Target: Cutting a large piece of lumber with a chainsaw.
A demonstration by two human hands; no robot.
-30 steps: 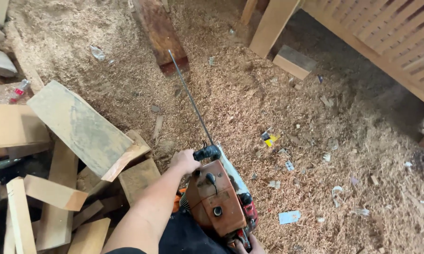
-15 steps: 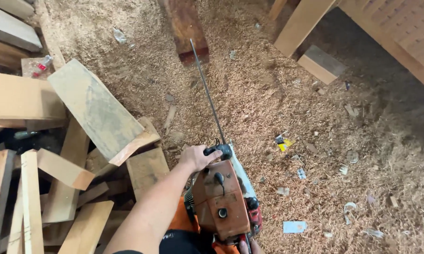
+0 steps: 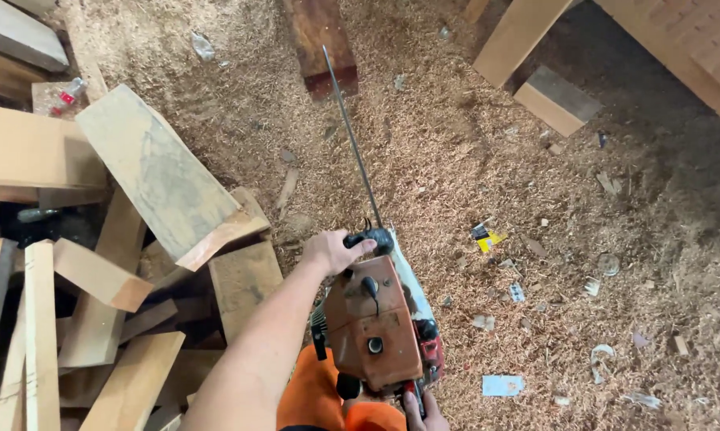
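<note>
I have the chainsaw low and near me, its orange-brown body over my legs and its long thin bar pointing away across the sawdust floor. Against the earlier views, the dark reddish beam at the far end now sits closer to the bar's tip, so I judge I have stepped toward it; the tip lies just short of its near end, not touching.

My left hand is closed around the black front handle. My right hand grips the rear handle at the bottom edge, only partly in view.

Pale offcut planks are heaped to the left. I see no containers, only a small bottle far left and paper scraps on the right.
</note>
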